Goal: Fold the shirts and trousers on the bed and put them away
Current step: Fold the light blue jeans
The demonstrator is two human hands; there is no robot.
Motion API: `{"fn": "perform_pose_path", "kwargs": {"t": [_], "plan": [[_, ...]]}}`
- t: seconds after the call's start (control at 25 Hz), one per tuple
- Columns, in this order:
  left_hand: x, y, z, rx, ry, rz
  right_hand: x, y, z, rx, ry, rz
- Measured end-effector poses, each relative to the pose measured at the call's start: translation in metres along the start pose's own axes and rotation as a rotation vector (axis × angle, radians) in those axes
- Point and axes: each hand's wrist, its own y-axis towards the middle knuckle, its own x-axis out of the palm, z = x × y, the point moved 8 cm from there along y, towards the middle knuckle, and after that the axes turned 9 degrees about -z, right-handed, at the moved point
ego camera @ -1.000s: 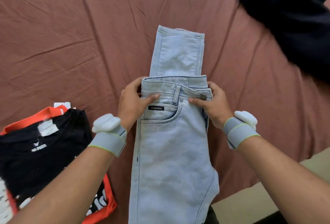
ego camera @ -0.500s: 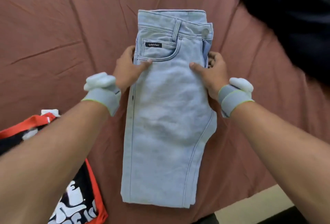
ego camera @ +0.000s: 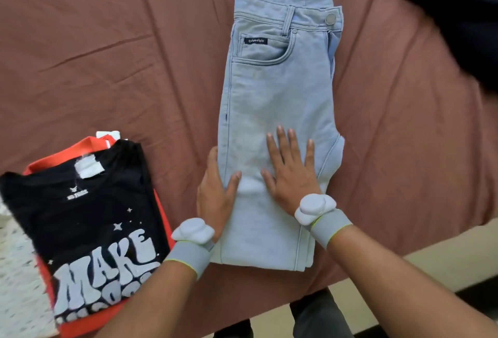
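Our flat, open hands, left [ego camera: 214, 197] and right [ego camera: 291, 173], have slid from pocket level down the folded, soft pale-denim jeans [ego camera: 280, 100].

Bare bedsheet [ego camera: 167, 73] between jeans [ego camera: 280, 100], shirts [ego camera: 89, 216]
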Motion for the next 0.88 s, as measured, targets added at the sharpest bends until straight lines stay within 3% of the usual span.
{"fn": "perform_pose_path", "kwargs": {"t": [0.32,0.44,0.56,0.68,0.72,0.8,0.88], "plan": [[0.017,-0.103,-0.084,-0.095,-0.092,-0.260,0.063,-0.120,-0.030,0.080,0.063,-0.014],[0.015,-0.113,-0.085,-0.099,-0.092,-0.301,0.069,-0.156,-0.042,0.102,0.049,-0.024],[0.003,-0.079,-0.054,-0.111,-0.209,-0.311,0.006,-0.121,-0.012,0.197,0.180,0.194],[-0.013,-0.001,-0.016,-0.106,-0.342,-0.266,-0.068,-0.061,0.061,0.387,0.627,0.441],[-0.015,0.023,-0.005,-0.105,-0.388,-0.264,-0.076,-0.037,0.087,0.443,0.778,0.403],[-0.014,0.060,0.009,-0.103,-0.470,-0.299,-0.062,0.001,0.123,0.577,1.066,0.137],[-0.012,0.080,0.017,-0.123,-0.519,-0.389,-0.047,0.017,0.133,0.628,1.189,-0.061]]}}
